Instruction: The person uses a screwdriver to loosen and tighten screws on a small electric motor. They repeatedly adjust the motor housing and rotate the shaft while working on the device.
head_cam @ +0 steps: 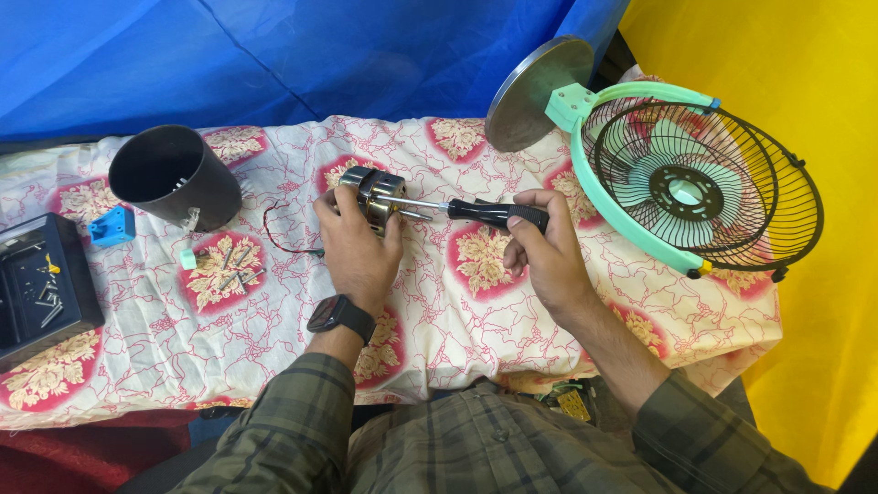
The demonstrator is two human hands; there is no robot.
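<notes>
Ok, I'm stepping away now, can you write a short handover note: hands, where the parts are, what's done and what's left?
Left hand: gripping the round silver metal motor on the floral cloth-covered table.
Right hand: holding the black-handled screwdriver, its tip against the motor's face.
Parts: the mint-green fan frame with black wire grille lies at the right, its round metal base tipped up. Loose screws lie on the cloth beside the dark cylindrical housing; a small blue plastic piece and black tray sit at the left.
Done: motor is out of the fan.
Left: the screw work on the motor is in progress; I cannot tell how many screws remain.
</notes>
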